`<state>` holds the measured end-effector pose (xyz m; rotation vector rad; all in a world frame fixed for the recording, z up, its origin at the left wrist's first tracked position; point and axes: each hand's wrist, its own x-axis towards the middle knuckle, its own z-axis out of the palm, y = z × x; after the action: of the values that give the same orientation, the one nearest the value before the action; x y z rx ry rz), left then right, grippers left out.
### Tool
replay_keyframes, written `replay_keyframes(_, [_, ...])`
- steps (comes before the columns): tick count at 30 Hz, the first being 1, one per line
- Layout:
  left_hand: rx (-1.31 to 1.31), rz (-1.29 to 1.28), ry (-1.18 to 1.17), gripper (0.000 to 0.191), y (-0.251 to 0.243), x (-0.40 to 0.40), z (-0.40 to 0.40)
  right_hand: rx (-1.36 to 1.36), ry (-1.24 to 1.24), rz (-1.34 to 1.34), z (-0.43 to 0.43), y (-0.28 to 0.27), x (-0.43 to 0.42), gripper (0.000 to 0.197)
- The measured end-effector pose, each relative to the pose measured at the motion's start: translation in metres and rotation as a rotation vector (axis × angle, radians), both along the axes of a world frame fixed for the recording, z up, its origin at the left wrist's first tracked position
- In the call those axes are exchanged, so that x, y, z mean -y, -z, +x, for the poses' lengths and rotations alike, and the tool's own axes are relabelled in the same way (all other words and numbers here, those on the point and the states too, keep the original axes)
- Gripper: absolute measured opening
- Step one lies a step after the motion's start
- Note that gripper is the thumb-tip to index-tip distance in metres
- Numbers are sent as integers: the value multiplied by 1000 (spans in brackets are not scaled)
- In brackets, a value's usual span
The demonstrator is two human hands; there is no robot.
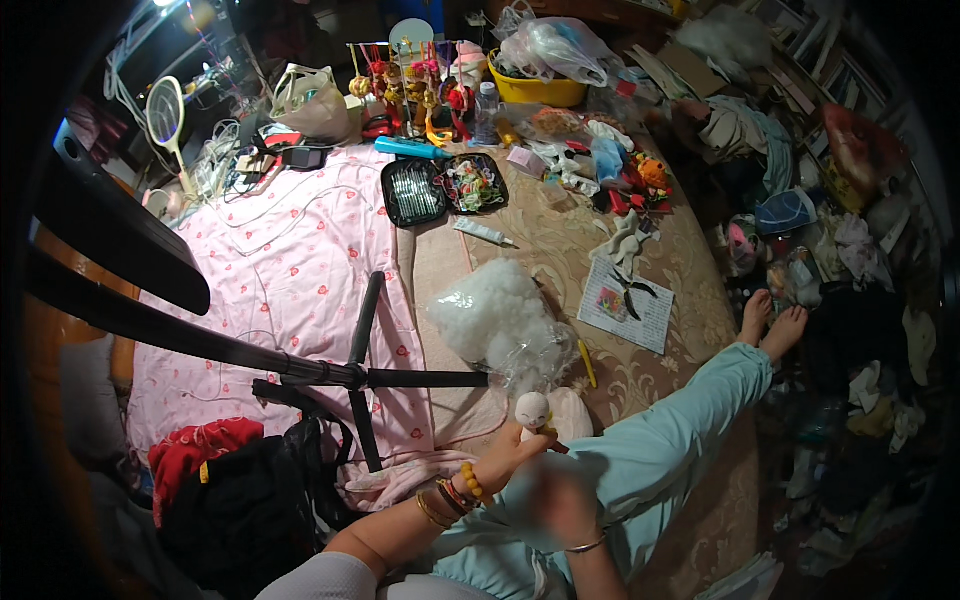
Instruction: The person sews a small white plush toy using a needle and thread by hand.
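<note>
My left hand [517, 452] is closed around a small white crocheted doll [532, 411] with a stitched smiling face, held upright above my lap. My right hand [571, 514] is raised close beside it over the light blue trousers [660, 442]; a blurred patch covers most of it, so its fingers and anything in them cannot be made out. A pale rounded piece [571, 414] lies just behind the doll. Beyond it sits an open clear bag of white stuffing [495, 319], with a yellow slim tool [586, 363] at its right.
A tripod [356, 375] stands at the left. Farther off are an open black case of crochet hooks [414, 191], a white tube [484, 231], a printed sheet [649, 322] under black-handled pliers [632, 296], and a yellow basin [536, 91]. A black bag [232, 510] lies at lower left.
</note>
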<state>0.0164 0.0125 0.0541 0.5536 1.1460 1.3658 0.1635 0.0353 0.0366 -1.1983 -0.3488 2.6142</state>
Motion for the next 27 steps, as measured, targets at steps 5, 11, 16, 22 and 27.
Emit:
replay_keyframes(5, [256, -44, -35, 27, 10, -3, 6, -4, -40, 200, 6, 15, 8, 9])
replay_keyframes(11, [584, 111, -53, 33, 28, 5, 10, 530, -477, 1697, 13, 19, 8, 18])
replay_keyframes(16, [646, 146, -43, 29, 32, 7, 9, 589, -479, 1662, 8, 7, 5, 21])
replay_keyframes(22, [330, 35, -153, 21, 22, 3, 6, 879, -446, 1711, -9, -29, 11, 14])
replay_keyframes(27, [248, -1, -160, 18, 8, 1, 4, 980, -389, 1669, -6, -17, 13, 11])
